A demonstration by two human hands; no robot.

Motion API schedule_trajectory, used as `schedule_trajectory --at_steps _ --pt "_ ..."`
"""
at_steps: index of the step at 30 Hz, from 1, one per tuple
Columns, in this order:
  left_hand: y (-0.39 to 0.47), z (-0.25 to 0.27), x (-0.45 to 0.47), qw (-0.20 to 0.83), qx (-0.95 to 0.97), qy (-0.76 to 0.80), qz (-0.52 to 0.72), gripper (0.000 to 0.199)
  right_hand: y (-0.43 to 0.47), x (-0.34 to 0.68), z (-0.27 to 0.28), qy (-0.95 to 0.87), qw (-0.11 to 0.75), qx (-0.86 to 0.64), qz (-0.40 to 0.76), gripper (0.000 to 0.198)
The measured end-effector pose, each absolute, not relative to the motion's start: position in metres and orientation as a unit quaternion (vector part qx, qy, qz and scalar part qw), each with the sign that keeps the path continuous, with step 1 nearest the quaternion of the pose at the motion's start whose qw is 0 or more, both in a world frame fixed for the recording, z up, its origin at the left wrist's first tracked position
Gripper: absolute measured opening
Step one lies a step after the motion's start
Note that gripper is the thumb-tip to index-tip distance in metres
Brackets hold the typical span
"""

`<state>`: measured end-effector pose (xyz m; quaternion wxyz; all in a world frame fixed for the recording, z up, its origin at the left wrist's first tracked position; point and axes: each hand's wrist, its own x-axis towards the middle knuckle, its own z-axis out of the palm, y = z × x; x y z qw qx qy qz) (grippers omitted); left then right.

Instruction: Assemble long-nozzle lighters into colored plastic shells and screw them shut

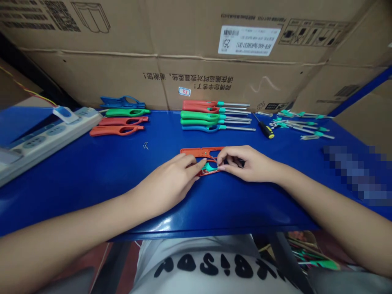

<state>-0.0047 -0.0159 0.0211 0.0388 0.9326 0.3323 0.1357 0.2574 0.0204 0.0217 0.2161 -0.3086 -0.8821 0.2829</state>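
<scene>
Two orange lighter casing halves lie in front of me on the blue table. The far casing half [196, 152] rests flat with its inside up. A near casing half [204, 173], mostly covered by my fingers, has a teal trigger piece [210, 167] and thin wire in it. My left hand [179, 175] is closed on the near half's left part, its index fingertip at the teal piece. My right hand [241, 163] has thumb and index pinched together at the right end of that piece. What sits between those fingertips is too small to tell.
Finished-looking stick lighters [200, 116] lie in a row at the back. Loose casing halves [118, 130], tiny screws [146, 145] and a power strip [52, 136] are at left. A screwdriver [265, 127] and metal rods with teal parts [312, 132] lie right, before a cardboard wall [122, 65].
</scene>
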Motion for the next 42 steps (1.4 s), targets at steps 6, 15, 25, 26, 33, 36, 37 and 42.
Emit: schedule_trajectory --at_steps 6,15,25,26,33,36,37,42 --pt "-0.013 0.023 -0.005 0.065 0.924 0.343 0.156 0.026 0.02 0.263 0.028 -0.894 0.194 -0.281 0.291 0.017" --pt "-0.022 0.028 0.001 -0.015 0.929 0.363 0.074 0.028 0.018 0.262 0.028 -0.907 0.186 -0.27 0.266 0.027" --pt "-0.017 0.025 -0.003 0.019 0.926 0.363 0.106 0.033 0.035 0.286 0.043 -0.884 0.291 -0.335 0.148 0.024" --pt "-0.016 0.025 -0.003 0.02 0.927 0.359 0.108 0.034 0.041 0.297 0.045 -0.865 0.32 -0.375 0.097 0.022" --pt "-0.016 0.028 -0.004 0.017 0.929 0.362 0.067 0.032 0.085 0.384 0.035 -0.604 0.137 -0.777 -0.117 0.033" --pt "-0.014 0.027 -0.005 0.021 0.93 0.362 0.065 0.035 0.091 0.403 0.026 -0.56 0.113 -0.815 -0.095 0.031" --pt "-0.013 0.026 -0.006 0.021 0.93 0.361 0.068 0.035 0.092 0.405 0.025 -0.56 0.116 -0.815 -0.095 0.031" --pt "-0.012 0.029 -0.007 0.009 0.93 0.354 0.098 0.033 0.091 0.411 0.031 -0.547 0.123 -0.821 -0.108 0.053"
